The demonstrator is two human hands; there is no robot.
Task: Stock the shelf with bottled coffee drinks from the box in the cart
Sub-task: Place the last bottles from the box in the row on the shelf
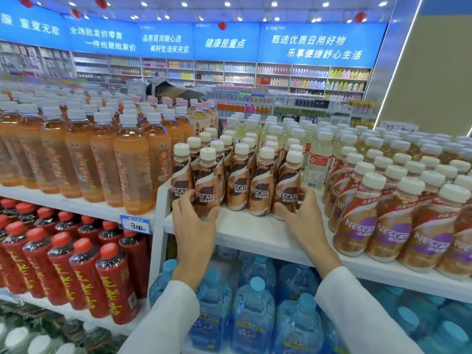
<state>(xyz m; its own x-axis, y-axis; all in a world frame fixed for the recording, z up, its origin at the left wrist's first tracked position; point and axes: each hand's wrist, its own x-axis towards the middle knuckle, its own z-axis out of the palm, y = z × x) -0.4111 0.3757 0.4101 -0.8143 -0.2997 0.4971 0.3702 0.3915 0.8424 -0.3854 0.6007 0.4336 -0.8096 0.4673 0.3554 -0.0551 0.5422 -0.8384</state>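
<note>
Head view: left hand (194, 222) and right hand (305, 221) each clasp one of the front-row coffee bottles (237, 186); a hard shove could topple the packed row behind (249, 146).

Plain white long sleeves (168, 318) cover both forearms to the wrists, leaving the hands (194, 226) bare.

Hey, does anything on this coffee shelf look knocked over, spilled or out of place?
Nothing looks fallen, spilled or damaged. One small thing: the coffee bottle gripped by the left hand seems to stand slightly forward of the brown-label row. The right hand grips the end bottle.
</note>
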